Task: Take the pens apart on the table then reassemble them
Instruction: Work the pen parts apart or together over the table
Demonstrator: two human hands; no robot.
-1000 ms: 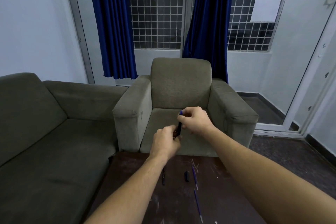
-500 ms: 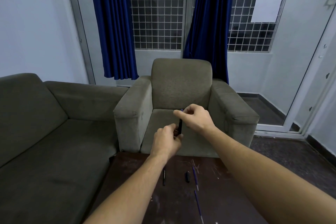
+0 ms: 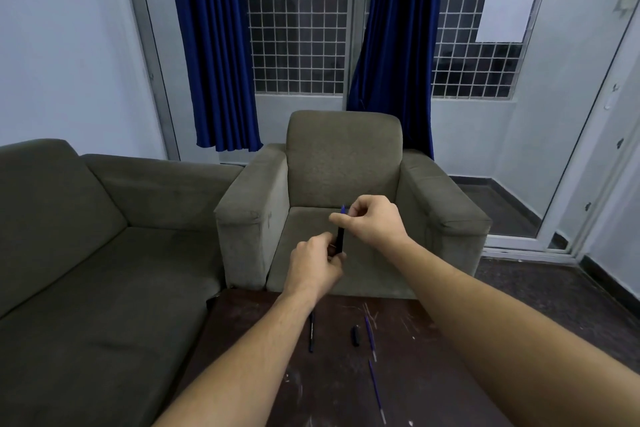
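Note:
I hold a dark pen barrel (image 3: 340,240) upright above the table's far edge. My left hand (image 3: 317,265) grips its lower end. My right hand (image 3: 374,218) pinches the blue part (image 3: 343,209) sticking out of its top. On the dark brown table (image 3: 263,374) lie a black pen barrel (image 3: 311,332), a short black cap (image 3: 355,335) and two thin blue refills, one (image 3: 370,336) beside the cap and one (image 3: 376,391) nearer to me.
A grey-brown armchair (image 3: 346,163) stands just beyond the table, and a matching sofa (image 3: 69,253) runs along the left. Blue curtains (image 3: 214,45) and a barred window fill the back wall. A glass door (image 3: 588,149) is on the right.
My right hand has lifted slightly up and to the right, so more of the dark barrel shows between my two hands. The parts on the table have not moved.

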